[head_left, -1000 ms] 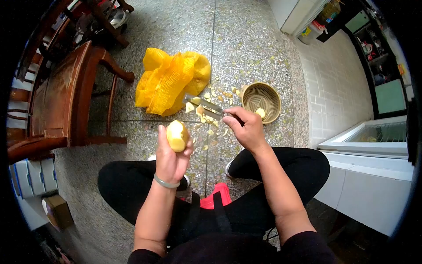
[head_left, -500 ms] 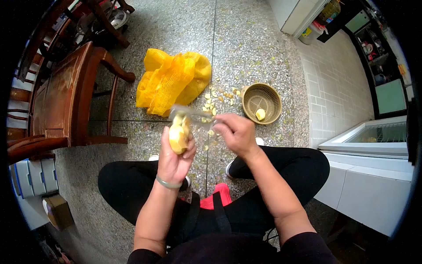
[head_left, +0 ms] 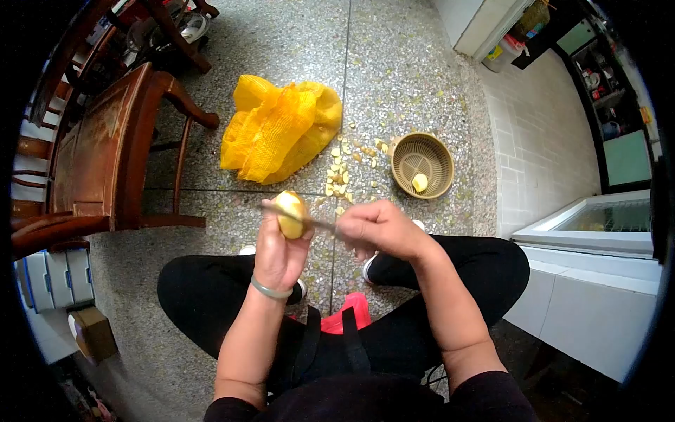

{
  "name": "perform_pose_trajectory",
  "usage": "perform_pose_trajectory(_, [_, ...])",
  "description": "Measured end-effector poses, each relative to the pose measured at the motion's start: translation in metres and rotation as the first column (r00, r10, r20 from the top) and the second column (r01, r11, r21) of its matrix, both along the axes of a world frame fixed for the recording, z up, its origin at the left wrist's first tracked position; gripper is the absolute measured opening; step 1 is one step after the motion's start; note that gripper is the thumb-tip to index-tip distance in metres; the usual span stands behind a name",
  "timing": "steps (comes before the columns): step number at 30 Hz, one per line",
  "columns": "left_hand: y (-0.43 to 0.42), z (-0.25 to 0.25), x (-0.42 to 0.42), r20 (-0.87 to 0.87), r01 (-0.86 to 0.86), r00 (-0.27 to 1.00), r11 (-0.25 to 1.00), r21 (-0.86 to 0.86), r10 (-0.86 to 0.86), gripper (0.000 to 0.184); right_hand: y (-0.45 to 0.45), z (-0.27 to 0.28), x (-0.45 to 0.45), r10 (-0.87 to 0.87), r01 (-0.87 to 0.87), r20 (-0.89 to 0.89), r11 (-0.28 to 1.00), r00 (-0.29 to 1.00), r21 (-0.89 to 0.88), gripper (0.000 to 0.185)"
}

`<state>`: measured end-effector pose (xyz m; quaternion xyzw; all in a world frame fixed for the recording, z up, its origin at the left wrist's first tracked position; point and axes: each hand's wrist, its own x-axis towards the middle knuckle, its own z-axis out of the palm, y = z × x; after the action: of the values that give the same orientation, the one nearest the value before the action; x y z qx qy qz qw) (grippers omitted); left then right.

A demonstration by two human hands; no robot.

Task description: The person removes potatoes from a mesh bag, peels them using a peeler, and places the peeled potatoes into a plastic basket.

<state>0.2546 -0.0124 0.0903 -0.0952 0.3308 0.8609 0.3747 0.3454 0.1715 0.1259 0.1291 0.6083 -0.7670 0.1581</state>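
Observation:
My left hand [head_left: 278, 254], with a pale bangle at the wrist, grips a mostly peeled yellow potato [head_left: 292, 216] that still shows some brown skin along its upper edge. In my right hand [head_left: 383, 228] is a knife [head_left: 320, 224], its blade blurred and lying across the potato. The handle is hidden by my fingers. On the floor beyond my hands lie scattered peelings [head_left: 339, 176]. A round brown plastic basket [head_left: 451, 163] stands right of them with one peeled yellow piece [head_left: 420, 183] inside.
A yellow mesh sack [head_left: 281, 130] lies crumpled on the speckled floor [head_left: 401, 63]. A wooden chair [head_left: 105, 141] stands at the left, above small drawers [head_left: 60, 281]. White cabinetry [head_left: 583, 295] is at the right.
The blade has swung down from above the potato to across it, and my right hand has dropped slightly. The potato in my left hand has turned to a more upright angle.

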Motion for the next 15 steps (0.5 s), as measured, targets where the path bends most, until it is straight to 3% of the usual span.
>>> perform_pose_trajectory(3, [0.000,0.004,0.001,-0.010,0.054,0.999,0.999,0.009,-0.053,0.045,0.016,-0.010,0.001,-0.193,0.191,0.022,0.980,0.981,0.052,0.023])
perform_pose_trajectory(8, [0.005,0.006,0.002,0.044,0.011,0.999,0.999,-0.030,-0.010,0.045,0.006,-0.001,0.001,-0.262,0.281,-0.138,0.948,0.955,0.147,0.017])
perform_pose_trajectory(10, [0.004,0.008,0.000,0.007,0.077,0.997,0.995,0.068,-0.078,0.046,-0.006,-0.012,-0.001,-0.161,0.443,-0.528,0.766,0.834,0.465,0.015])
perform_pose_trajectory(11, [0.007,0.010,0.003,0.007,0.077,0.997,0.995,0.068,-0.078,0.046,-0.013,-0.006,-0.003,-0.106,0.458,-0.566,0.715,0.818,0.528,0.018])
perform_pose_trajectory(13, [0.016,0.016,0.013,0.027,-0.161,0.986,0.986,-0.052,0.163,0.043,-0.026,-0.008,-0.005,0.019,0.569,-0.703,0.571,0.711,0.591,0.023])
perform_pose_trajectory(14, [0.012,0.012,0.011,0.027,-0.161,0.986,0.985,-0.053,0.163,0.043,-0.031,-0.007,-0.006,0.090,0.608,-0.744,0.516,0.662,0.604,0.024])
perform_pose_trajectory(15, [0.005,0.004,0.006,0.062,-0.046,0.997,0.998,0.048,0.043,0.041,-0.034,-0.007,-0.007,0.090,0.607,-0.744,0.516,0.663,0.604,0.024])
